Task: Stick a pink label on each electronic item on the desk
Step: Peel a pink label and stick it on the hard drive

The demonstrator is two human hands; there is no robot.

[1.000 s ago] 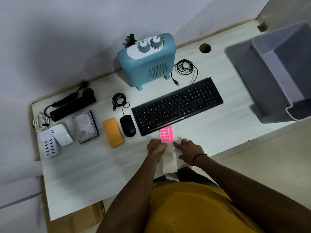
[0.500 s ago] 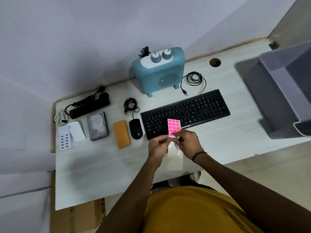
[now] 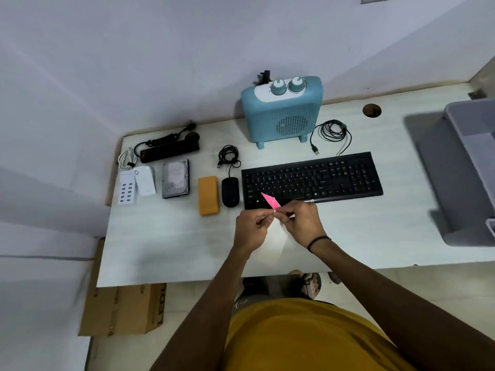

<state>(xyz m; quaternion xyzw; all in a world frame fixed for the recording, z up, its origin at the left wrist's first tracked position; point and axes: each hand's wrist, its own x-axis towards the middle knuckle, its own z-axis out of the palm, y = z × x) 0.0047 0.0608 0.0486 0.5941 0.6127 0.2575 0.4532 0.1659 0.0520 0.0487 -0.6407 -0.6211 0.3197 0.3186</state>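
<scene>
Both hands meet just in front of the black keyboard (image 3: 312,179), above the near edge of the bench (image 3: 171,245). The left hand (image 3: 251,227) and the right hand (image 3: 301,220) each pinch the lower end of the pink label sheet (image 3: 271,201), fingertips closed on it from either side, so the sheet stands tilted up over the keyboard's lower left corner. Held that way, its edge is free for a fingernail; I judge the person is working one label loose from the backing, though the peel itself is too small to make out.

No pink mark shows on any item, so the labelling appears not yet begun. Taking the keyboard as the landmark: the black mouse (image 3: 230,191) lies just beside its left end, its coiled cord behind it; next left is an orange rectangular block (image 3: 208,195), then a bare hard drive (image 3: 175,178), then a white adapter (image 3: 145,180) resting partly on a white multi-port USB charger (image 3: 127,189). Behind those lies a black power strip (image 3: 169,149). Behind the keyboard stands the blue fan heater (image 3: 281,113), with a coiled USB cable (image 3: 332,132) beside it. Well to the keyboard's right sits a grey plastic bin (image 3: 466,167).

The items lie spaced apart, faces up, which leaves each a flat top for a label. The mouse and keyboard are nearest the hands.
</scene>
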